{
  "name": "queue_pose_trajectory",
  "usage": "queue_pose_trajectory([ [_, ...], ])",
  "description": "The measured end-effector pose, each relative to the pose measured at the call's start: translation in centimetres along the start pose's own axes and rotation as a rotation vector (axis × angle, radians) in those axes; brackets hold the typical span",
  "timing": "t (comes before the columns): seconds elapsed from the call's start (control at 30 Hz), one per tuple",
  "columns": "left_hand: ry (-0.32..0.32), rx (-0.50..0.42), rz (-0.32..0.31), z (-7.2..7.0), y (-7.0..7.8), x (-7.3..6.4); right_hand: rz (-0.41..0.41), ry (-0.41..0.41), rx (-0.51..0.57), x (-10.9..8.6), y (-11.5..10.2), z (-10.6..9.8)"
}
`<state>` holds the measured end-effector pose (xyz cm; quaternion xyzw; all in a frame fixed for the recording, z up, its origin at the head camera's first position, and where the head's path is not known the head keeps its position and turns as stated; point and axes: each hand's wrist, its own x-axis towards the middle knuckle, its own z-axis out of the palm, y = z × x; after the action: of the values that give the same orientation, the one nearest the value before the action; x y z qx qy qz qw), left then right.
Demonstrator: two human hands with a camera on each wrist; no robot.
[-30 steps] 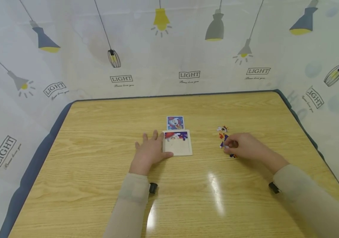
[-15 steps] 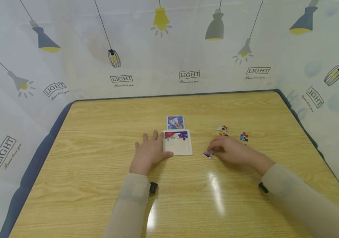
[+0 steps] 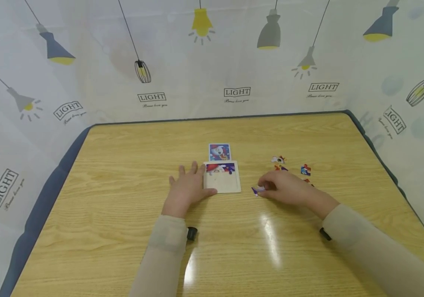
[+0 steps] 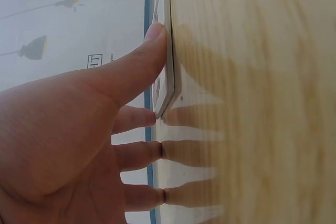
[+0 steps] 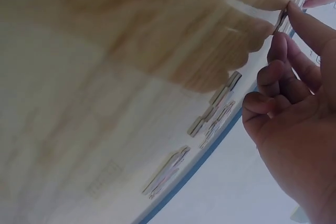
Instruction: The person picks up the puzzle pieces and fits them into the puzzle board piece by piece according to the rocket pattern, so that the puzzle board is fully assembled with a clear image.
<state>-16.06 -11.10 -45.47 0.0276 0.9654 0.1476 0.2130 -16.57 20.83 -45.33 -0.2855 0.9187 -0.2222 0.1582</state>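
Observation:
My left hand (image 3: 187, 189) lies beside a pale puzzle tray (image 3: 222, 184), fingers spread. Its thumb (image 4: 153, 38) rests on the tray's near left corner, and its fingertips meet the table in the left wrist view. A strip of joined puzzle pieces (image 3: 221, 168) in red, white and purple fills the tray's far side; the rest shows bare base. To the right of the tray, my right hand (image 3: 284, 187) pinches a purple and white puzzle piece (image 3: 256, 190) between thumb and forefinger, low over the table. A picture card (image 3: 219, 152) with a white cartoon figure touches the tray's far edge.
Beyond the right hand lie a white puzzle piece (image 3: 278, 159) and an orange and purple one (image 3: 280, 167). A blue and red piece (image 3: 306, 169) sits farther right, and another reddish piece (image 3: 306, 181) is partly hidden by the hand. A printed cloth (image 3: 197, 99) stands behind the table (image 3: 122, 165).
My right hand has moved left toward the tray with the purple and white puzzle piece, uncovering loose pieces on the right. The left hand and tray have stayed in place.

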Motion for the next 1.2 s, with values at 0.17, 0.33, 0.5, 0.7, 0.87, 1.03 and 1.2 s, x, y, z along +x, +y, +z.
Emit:
queue_pose_trajectory([
  [0.17, 0.019, 0.011, 0.007, -0.3, 0.3, -0.6, 0.052, -0.003, -0.037, 0.0, -0.2, 0.0],
  [0.33, 0.025, 0.006, 0.005, 0.3, 0.0, 0.2, 0.043, -0.003, -0.039, -0.1, -0.4, -0.2],
  [0.5, 0.014, 0.018, 0.000, -0.2, 0.4, -0.3, 0.024, -0.015, -0.035, -0.1, -0.5, -0.3],
  [0.7, 0.028, -0.002, 0.005, 0.4, -0.1, 0.4, -0.010, 0.015, -0.064, 0.9, -1.3, -0.5],
  [0.87, 0.025, 0.002, -0.002, 0.5, -0.2, 0.5, 0.006, 0.020, -0.048, 3.2, -3.4, -1.1],
  [1.03, 0.015, 0.013, -0.004, 0.4, -0.3, 0.5, 0.004, 0.028, -0.008, 6.1, -5.7, -1.0],
  [1.2, 0.017, 0.025, 0.006, 0.7, -0.5, 0.8, -0.007, 0.033, 0.001, 8.6, -7.5, -0.4],
])
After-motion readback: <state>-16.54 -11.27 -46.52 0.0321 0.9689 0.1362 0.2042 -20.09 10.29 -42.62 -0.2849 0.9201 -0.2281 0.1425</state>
